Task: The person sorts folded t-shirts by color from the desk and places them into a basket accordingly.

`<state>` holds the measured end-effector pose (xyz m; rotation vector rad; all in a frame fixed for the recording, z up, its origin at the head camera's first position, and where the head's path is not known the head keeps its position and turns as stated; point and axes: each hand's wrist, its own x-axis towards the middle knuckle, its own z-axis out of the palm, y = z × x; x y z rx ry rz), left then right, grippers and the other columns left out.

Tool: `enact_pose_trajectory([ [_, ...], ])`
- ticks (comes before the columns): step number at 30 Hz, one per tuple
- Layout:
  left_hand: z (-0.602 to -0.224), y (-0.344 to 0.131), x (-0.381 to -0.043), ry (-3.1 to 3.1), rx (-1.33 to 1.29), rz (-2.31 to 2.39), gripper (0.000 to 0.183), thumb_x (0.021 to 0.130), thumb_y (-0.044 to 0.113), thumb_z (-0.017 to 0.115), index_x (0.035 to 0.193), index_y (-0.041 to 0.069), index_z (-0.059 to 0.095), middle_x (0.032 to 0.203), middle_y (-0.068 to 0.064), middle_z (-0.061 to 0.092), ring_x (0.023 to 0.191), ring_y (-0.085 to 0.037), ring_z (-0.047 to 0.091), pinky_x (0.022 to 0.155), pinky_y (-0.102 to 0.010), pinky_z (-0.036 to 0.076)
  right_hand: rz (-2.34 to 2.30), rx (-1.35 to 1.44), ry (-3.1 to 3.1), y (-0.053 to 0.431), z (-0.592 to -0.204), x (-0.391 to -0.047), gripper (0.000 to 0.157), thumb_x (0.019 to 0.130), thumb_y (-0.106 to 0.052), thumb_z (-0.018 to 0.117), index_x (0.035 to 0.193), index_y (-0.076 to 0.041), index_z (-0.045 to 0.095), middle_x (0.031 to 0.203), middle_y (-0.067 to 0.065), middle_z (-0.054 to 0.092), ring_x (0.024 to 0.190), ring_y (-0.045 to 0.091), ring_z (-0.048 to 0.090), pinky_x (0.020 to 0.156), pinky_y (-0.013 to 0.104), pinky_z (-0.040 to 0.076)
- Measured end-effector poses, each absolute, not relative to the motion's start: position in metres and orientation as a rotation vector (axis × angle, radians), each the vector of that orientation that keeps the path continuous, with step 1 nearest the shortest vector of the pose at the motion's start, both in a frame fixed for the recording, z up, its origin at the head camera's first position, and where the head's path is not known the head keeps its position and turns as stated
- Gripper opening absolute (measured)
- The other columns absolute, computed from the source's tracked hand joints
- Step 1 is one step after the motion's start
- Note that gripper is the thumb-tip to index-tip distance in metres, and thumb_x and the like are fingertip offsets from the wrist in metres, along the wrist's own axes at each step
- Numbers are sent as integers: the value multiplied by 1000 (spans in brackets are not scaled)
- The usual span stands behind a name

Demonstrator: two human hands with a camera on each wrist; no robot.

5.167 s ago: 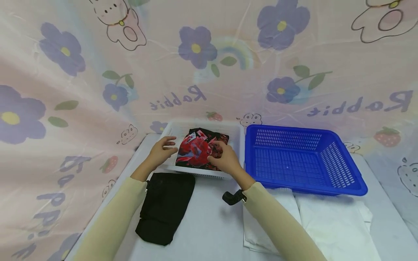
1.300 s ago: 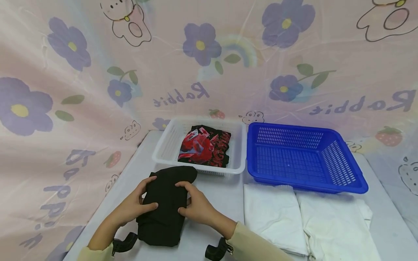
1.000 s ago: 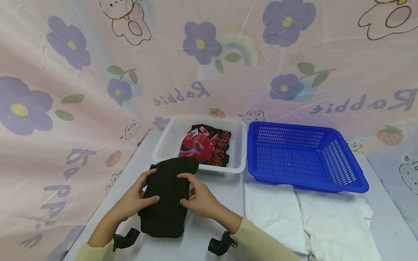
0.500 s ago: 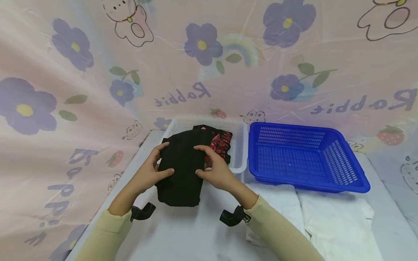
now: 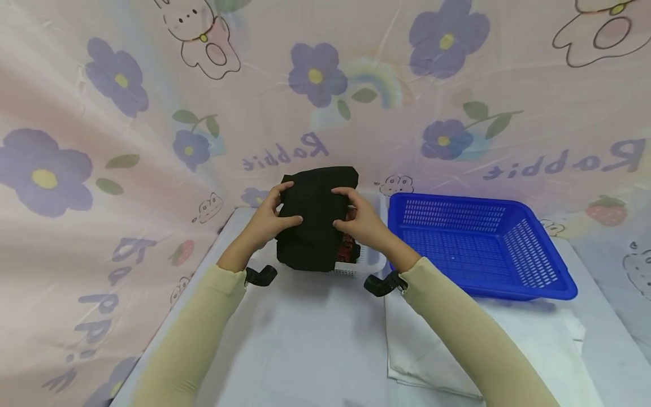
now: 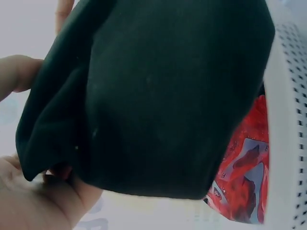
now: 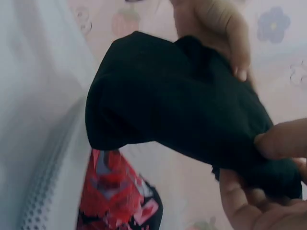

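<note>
A person's left hand point(image 5: 265, 220) and right hand point(image 5: 367, 224) pinch a folded black cloth point(image 5: 314, 226) at its nine and three o'clock edges above a white basket point(image 5: 375, 264), where a loosened grip could let the folds slump open.

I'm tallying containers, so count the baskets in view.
2. The white basket sits beyond the held black cloth, partly hidden by it; the blue basket is right of the white one. No others show.
</note>
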<state>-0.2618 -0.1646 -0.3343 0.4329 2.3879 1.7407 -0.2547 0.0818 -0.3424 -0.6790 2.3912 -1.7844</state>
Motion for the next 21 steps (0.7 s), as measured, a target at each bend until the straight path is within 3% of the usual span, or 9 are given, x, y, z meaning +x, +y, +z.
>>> enact_pose_trajectory([
  [5,-337,-156,-280,2376,410,1779,80,88,8,66,151,28,22,152,-14,31,124,-40,50,99,-56,44,-1755,-645,2449,87,-343,-271,66,87,4,62,143,-18,38,136,19,46,100,37,66,79,42,57],
  [14,-350,-149,-305,2356,400,1836,79,87,2,63,151,26,25,150,-16,35,125,-39,49,101,-55,43,-1760,-581,2522,88,-352,-289,65,86,5,63,142,-17,41,134,19,49,92,34,66,70,31,54],
  [18,-362,-149,-313,2350,381,1834,78,87,-1,62,151,25,25,151,-15,34,125,-39,49,100,-54,44,-1757,-530,2548,86,-365,-297,64,85,4,64,141,-18,43,132,18,51,95,35,66,76,37,56],
  [21,-371,-150,-316,2355,353,1811,78,87,-1,61,151,25,26,152,-15,33,125,-40,49,100,-54,43,-1789,-474,2526,83,-376,-301,63,85,5,63,140,-19,44,135,16,50,107,36,62,85,44,55],
])
